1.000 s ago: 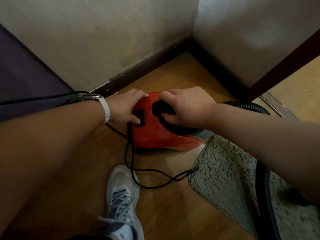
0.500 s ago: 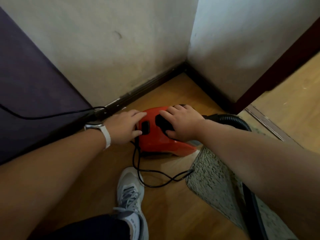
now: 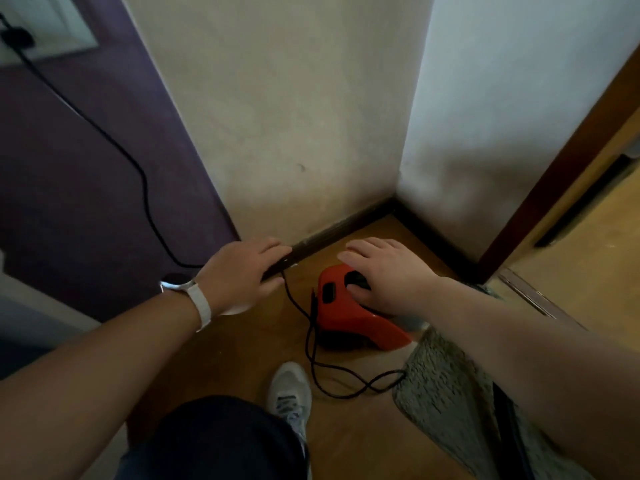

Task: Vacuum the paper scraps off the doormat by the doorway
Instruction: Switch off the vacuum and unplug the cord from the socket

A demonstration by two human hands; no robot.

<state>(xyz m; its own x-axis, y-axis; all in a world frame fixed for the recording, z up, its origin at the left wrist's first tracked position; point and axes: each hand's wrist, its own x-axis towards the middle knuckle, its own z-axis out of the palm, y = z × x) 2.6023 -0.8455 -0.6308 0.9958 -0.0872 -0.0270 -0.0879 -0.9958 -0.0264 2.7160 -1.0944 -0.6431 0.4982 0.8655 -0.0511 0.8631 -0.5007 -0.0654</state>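
The red vacuum cleaner [image 3: 349, 317] sits on the wooden floor in the wall corner. My right hand [image 3: 384, 271] lies over its top with fingers spread and straight, thumb at the black handle opening. My left hand [image 3: 242, 271] is off the vacuum, to its left, in front of the dark skirting board, fingers relaxed and holding nothing. The grey shaggy doormat [image 3: 446, 386] lies at the lower right, partly hidden by my right forearm. A black hose [image 3: 509, 424] crosses the mat. I see no paper scraps on the visible part.
The black power cord [image 3: 145, 188] runs from a wall socket [image 3: 20, 36] at the top left down to the vacuum and loops on the floor by my grey shoe [image 3: 289, 393]. A dark door frame [image 3: 554, 174] and the doorway threshold stand at the right.
My view has risen and pulled back from the vacuum. My left hand has come off the vacuum and moved left. My right hand's fingers have straightened over the handle.
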